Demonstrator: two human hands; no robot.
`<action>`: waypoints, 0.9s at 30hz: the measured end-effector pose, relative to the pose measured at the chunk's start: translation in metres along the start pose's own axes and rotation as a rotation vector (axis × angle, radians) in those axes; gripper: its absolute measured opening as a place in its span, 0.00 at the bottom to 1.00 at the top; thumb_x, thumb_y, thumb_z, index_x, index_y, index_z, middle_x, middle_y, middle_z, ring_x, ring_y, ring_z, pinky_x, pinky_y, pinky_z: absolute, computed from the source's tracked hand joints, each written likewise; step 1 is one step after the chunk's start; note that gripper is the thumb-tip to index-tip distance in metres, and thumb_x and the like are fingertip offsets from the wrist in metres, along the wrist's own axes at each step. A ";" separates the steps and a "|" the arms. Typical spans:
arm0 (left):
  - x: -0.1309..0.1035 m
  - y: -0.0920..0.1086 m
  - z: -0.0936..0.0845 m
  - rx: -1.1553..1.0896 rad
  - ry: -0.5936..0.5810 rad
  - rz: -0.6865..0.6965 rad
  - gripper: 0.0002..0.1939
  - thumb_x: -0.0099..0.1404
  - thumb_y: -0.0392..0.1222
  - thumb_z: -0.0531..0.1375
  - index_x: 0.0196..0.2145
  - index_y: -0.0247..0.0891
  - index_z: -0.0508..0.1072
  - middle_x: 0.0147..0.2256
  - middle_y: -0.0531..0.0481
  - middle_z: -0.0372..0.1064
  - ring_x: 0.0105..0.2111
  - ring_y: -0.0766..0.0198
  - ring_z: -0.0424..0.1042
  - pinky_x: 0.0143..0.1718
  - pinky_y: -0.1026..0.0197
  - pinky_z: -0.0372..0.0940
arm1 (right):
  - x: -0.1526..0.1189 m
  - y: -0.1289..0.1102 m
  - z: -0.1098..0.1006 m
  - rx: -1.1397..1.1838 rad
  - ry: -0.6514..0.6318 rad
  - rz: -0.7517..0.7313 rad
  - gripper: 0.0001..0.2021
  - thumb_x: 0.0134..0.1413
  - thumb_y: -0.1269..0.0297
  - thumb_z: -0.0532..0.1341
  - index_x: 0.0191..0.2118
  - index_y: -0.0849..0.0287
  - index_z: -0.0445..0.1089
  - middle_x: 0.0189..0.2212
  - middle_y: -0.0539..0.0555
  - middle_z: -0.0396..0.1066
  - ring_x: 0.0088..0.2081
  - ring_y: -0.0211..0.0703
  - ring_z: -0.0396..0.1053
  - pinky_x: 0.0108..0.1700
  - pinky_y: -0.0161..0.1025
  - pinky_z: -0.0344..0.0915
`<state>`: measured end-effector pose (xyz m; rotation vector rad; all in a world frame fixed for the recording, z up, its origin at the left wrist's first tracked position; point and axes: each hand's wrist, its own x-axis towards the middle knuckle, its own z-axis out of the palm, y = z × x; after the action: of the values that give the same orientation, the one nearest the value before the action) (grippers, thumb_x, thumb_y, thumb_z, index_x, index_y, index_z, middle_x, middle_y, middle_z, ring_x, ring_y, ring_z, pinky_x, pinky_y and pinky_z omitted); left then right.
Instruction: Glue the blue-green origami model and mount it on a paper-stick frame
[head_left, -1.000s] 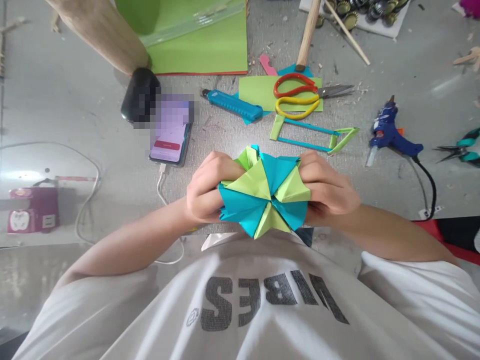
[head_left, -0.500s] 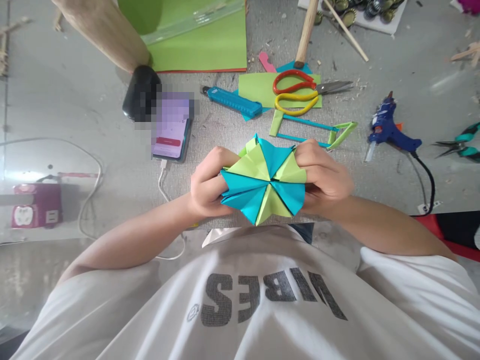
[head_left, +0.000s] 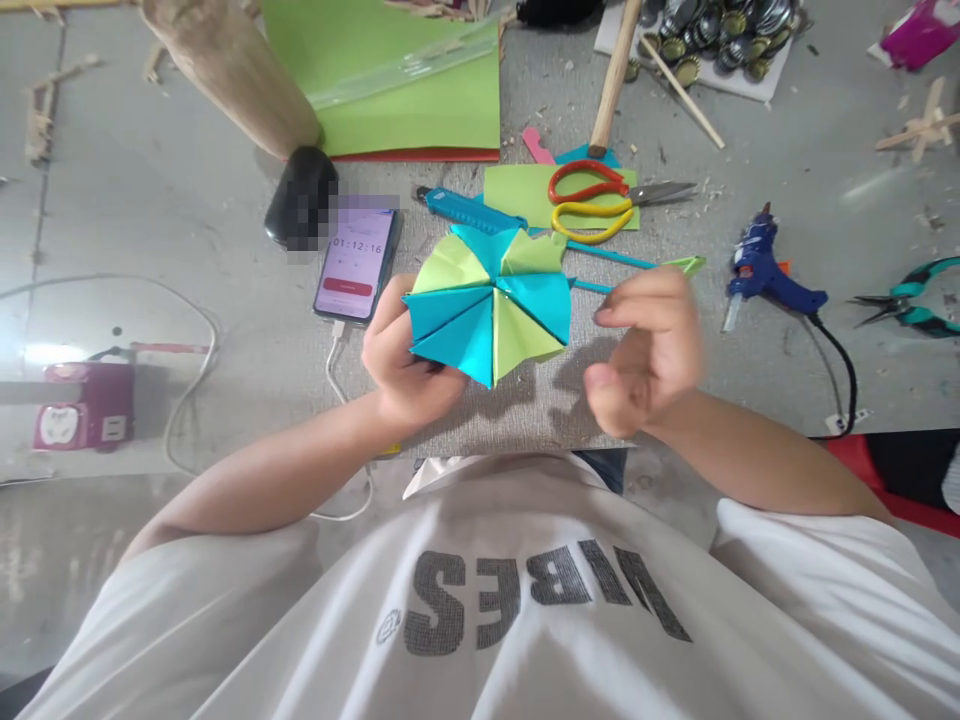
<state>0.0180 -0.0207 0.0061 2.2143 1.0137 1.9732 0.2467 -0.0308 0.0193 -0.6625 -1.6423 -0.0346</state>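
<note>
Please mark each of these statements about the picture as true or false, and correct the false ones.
1. The left hand holds the folded paper wheel. True.
2. The right hand also grips the paper wheel. False: it is off the wheel, apart to its right, and holds nothing.
3. The scissors lie on a green paper sheet beyond the wheel. True.
4. The glue gun lies on the left of the phone. False: it lies far to the right, past the right hand.
5. The phone has a white cable plugged in. True.
</note>
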 end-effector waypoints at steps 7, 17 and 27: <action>-0.012 0.008 0.000 -0.001 -0.068 -0.030 0.09 0.68 0.41 0.66 0.32 0.43 0.69 0.36 0.50 0.71 0.30 0.62 0.69 0.28 0.58 0.61 | -0.004 -0.026 0.001 0.008 -0.176 0.126 0.08 0.69 0.62 0.71 0.50 0.55 0.77 0.38 0.53 0.82 0.38 0.47 0.79 0.42 0.49 0.71; -0.016 0.000 -0.001 0.028 -0.134 0.044 0.02 0.70 0.40 0.63 0.38 0.45 0.71 0.38 0.49 0.73 0.31 0.61 0.71 0.29 0.57 0.63 | -0.002 -0.021 -0.003 0.023 -0.179 0.182 0.18 0.63 0.74 0.66 0.54 0.49 0.79 0.42 0.53 0.83 0.40 0.49 0.81 0.42 0.51 0.77; -0.026 -0.004 -0.006 0.004 -0.180 0.118 0.16 0.76 0.59 0.63 0.37 0.46 0.73 0.37 0.47 0.73 0.29 0.58 0.72 0.28 0.53 0.63 | -0.005 -0.021 0.008 0.142 -0.042 0.249 0.03 0.68 0.65 0.72 0.44 0.48 0.82 0.36 0.50 0.82 0.35 0.42 0.77 0.36 0.43 0.74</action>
<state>0.0111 -0.0320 -0.0177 2.4529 0.8853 1.7725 0.2307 -0.0474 0.0206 -0.7572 -1.5751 0.2753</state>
